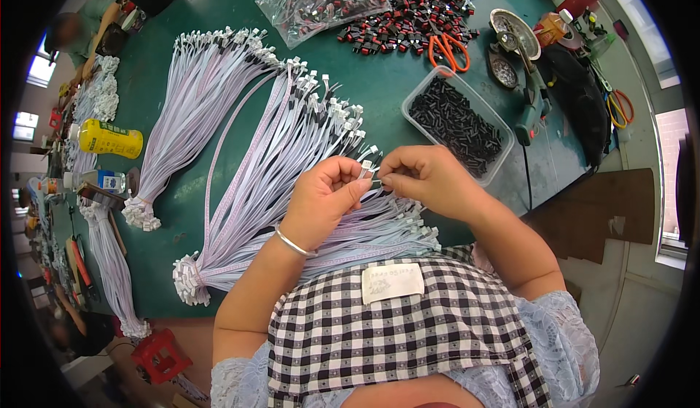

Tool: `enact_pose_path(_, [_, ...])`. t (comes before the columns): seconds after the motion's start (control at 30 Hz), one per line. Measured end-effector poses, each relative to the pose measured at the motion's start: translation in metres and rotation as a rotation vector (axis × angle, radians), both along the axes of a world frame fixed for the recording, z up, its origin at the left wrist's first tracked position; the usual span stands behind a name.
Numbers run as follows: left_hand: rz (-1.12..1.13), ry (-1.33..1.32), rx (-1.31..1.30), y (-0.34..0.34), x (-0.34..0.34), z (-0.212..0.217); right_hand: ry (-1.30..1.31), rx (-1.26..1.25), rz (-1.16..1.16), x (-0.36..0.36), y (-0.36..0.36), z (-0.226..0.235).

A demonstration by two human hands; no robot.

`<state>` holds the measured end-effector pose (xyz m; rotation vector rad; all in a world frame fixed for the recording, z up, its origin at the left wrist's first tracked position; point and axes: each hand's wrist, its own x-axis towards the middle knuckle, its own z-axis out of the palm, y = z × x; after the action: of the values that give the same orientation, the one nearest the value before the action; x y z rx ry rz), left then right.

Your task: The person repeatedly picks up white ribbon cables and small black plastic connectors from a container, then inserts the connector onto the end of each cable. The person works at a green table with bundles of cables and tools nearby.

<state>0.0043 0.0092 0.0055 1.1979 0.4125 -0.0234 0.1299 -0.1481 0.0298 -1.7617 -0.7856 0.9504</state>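
Above the fanned bundle of white flat cables point(255, 164), my two hands meet almost fingertip to fingertip. My left hand point(324, 198) is closed in a pinch on a small white connector point(366, 166) at a cable end. Thin wire ends stick out of it toward my right hand point(432, 178), whose thumb and forefinger are pinched at those wires; what exactly lies between them is too small to make out. Just beyond my right hand is a clear plastic box point(510, 142) of short black tubes point(456, 120).
More white cable bundles point(182, 109) lie to the left, near a yellow bottle point(109, 139). Farther back are a clear bag point(321, 3) of red-and-black parts, a loose pile point(415, 21) of them, and orange-handled scissors point(448, 52). A green tool point(532, 120) rests at right. People work at far left.
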Motion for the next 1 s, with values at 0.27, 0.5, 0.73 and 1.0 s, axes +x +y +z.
enact_pose_path(0.27, [-0.007, 0.032, 0.017, -0.002, 0.0, 0.001, -0.122, 0.036, -0.009, -0.001, 0.0, -0.003])
enact_pose_path(0.5, [-0.002, 0.024, 0.035, -0.002, 0.0, 0.001, 0.007, 0.002, 0.002, 0.001, -0.002, -0.003])
enact_pose_path(0.73, [-0.019, 0.045, 0.043, -0.004, 0.001, 0.001, -0.334, -0.038, 0.074, 0.0, 0.004, 0.01])
enact_pose_path(1.0, [-0.031, 0.082, -0.133, 0.0, -0.001, 0.0, -0.604, 0.003, -0.077, 0.019, -0.006, 0.0])
